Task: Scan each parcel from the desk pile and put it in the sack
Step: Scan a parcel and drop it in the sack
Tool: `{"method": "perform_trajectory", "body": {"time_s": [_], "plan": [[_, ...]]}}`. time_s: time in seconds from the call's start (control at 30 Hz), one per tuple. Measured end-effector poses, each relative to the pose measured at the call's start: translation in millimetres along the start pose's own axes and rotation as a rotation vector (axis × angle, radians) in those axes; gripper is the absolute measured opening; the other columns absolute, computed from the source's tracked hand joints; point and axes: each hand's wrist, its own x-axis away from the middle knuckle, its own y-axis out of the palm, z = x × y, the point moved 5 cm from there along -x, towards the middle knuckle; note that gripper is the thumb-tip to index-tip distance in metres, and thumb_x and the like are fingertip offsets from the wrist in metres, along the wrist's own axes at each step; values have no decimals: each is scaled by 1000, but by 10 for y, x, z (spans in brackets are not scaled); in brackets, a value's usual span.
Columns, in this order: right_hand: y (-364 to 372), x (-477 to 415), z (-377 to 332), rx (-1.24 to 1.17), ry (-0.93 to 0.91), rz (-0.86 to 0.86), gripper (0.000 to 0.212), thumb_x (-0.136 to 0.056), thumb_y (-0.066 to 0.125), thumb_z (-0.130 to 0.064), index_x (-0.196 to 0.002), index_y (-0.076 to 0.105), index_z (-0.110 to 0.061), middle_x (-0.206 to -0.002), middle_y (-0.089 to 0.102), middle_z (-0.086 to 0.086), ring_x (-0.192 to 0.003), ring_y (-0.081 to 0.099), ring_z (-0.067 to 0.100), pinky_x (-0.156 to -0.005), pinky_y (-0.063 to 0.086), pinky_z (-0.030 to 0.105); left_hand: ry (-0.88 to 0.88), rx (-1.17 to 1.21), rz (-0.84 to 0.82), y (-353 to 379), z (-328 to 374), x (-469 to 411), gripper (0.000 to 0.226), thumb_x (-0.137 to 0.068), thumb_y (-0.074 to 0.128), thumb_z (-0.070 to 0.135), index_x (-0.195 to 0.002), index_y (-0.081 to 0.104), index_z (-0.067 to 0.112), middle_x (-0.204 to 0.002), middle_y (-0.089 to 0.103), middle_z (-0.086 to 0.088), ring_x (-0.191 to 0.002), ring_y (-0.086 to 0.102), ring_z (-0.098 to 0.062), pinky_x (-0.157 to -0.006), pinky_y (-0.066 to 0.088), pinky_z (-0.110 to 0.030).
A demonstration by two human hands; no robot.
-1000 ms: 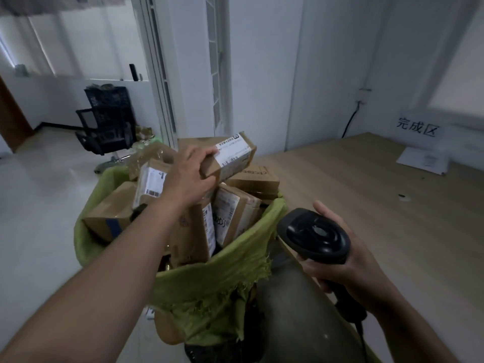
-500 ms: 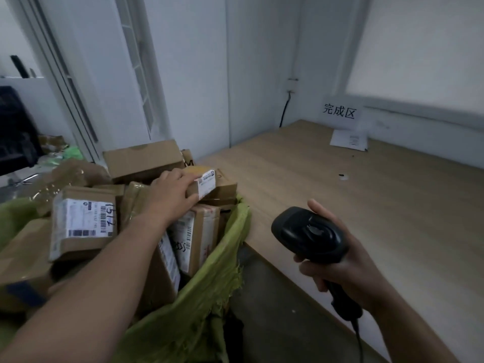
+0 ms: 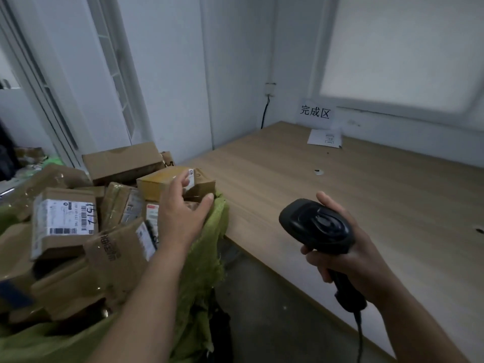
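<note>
While resting atop the sack (image 3: 209, 231), the parcel (image 3: 162, 183) touches spread left fingers (image 3: 183, 183).

Wall sign (image 3: 315, 111), upper right of frame: "完成区". Parcel (image 3: 64, 221), left of frame: handwritten "1512" on label.

One green sack (image 3: 209, 247), one black scanner (image 3: 318, 227), two hands. Parcels in the sack are hard to count, at least seven boxes showing. One paper sheet (image 3: 324, 138) on one desk (image 3: 366, 195), one wall sign (image 3: 314, 111).
</note>
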Motion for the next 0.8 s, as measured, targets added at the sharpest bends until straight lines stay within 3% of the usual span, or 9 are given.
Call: {"method": "perform_trajectory", "body": {"time_s": [0.07,0.2,0.37,0.53,0.8], "plan": [[-202,195,-4,12,3,19,99,-56,77,-1,-134,38,-48,-109,58,23,-55,58,26,-45,50,30,-29,39,-19,209,120,331,62,-84,72,35,-137,42,32,-127,45,10,-114,47,-12,-90,43,-34],[-691,674,-76,5,-3,89,97,-56,78,-1,-130,38,-50,-104,59,22,-50,56,24,-44,48,30,-70,13,-123,686,356,853,64,-80,76,34,-135,46,25,-123,46,5,-112,49,-16,-97,46,-41],[-1339,1366,-105,4,3,199,98,-58,76,4,-134,37,-46,-91,65,11,-46,54,25,-42,46,32,49,-37,-268,1269,888,1468,56,-79,77,29,-128,53,15,-113,45,4,-113,50,-23,-98,43,-39],[-2022,2127,-148,45,26,325,100,-64,76,15,-134,38,-46,-87,67,6,-48,55,26,-43,46,33,193,-123,-440,1920,1516,2152,62,-82,73,37,-134,49,15,-129,48,-4,-123,42,-22,-106,37,-39],[-3070,3423,-292,141,58,610,99,-64,73,20,-125,41,-51,-94,65,10,-46,54,27,-41,45,33,351,-56,-629,2924,2591,3259,71,-82,73,37,-143,40,19,-139,42,-5,-130,36,-22,-108,31,-37]]}}
